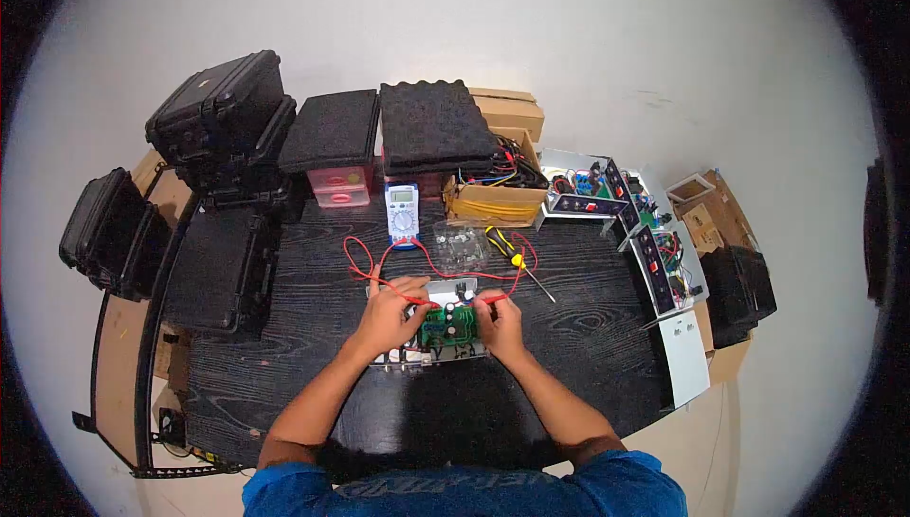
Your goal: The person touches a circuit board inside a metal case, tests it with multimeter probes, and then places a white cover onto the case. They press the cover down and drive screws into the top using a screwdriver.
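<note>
In the head view, a green circuit board (453,327) sits in an open metal case (463,286) in front of me. My left hand (391,316) is closed on a red test probe (418,301) at the board's left side. At its right side, my right hand (499,321) pinches a second red test probe (494,299). Both probes point inward over the board; whether their tips touch it is too small to tell. Red leads (464,273) run from the probes to a blue-and-white multimeter (403,214), whose display is unreadable.
A yellow-and-black screwdriver (517,256) lies beside a clear box of small parts (462,249). Black hard cases (223,114) are stacked at left. A cardboard box of cables (498,197) stands behind. Opened electronic units (654,261) line the table's right side.
</note>
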Tool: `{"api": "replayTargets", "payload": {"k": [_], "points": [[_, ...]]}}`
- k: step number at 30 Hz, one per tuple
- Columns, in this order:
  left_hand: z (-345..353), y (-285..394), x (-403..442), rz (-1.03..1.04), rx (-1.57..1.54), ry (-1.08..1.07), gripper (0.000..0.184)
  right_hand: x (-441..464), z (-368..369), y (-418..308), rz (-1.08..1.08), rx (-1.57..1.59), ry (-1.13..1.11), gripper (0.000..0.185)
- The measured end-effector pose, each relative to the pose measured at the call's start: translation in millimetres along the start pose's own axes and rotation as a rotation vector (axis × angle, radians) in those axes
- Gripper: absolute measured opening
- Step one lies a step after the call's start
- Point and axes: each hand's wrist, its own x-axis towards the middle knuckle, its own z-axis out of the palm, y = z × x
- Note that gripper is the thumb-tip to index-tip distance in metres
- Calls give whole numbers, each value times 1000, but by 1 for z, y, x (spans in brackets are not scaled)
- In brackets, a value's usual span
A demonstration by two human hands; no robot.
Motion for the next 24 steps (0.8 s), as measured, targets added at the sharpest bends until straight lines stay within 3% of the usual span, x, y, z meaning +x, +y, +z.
{"api": "replayTargets", "payload": {"k": [11, 12, 15, 24], "points": [[3, -1, -1, 27, 11, 41, 11, -4, -3, 1, 40, -7, -33, 12], [4, -2, -1, 25, 5, 40, 12, -4, -4, -2, 127, -21, -64, 14], [0, -1, 1, 37, 20, 30, 13, -3, -3, 0, 21, -9, -27, 15], [0, -1, 1, 26, 25, 15, 12, -4, -4, -2, 47, 4, -37, 15]]}}
